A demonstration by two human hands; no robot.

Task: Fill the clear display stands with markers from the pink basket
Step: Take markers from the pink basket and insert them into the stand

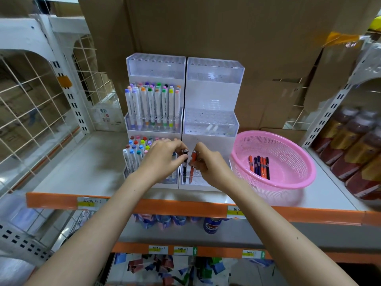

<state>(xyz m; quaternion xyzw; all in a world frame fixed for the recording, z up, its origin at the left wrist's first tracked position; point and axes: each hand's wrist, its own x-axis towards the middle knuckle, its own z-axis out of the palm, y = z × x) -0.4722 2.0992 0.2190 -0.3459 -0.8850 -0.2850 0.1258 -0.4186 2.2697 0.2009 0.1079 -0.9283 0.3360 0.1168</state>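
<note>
Hands on two markers, apparently upright.

No words can be read clearly. The white markers have tiny grey print down their sides, and the tags on the orange shelf edge have blurry handwriting.

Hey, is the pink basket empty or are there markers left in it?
Not empty. A small bunch of orange and dark markers lies on the bottom of the pink basket, near its left side.
</note>
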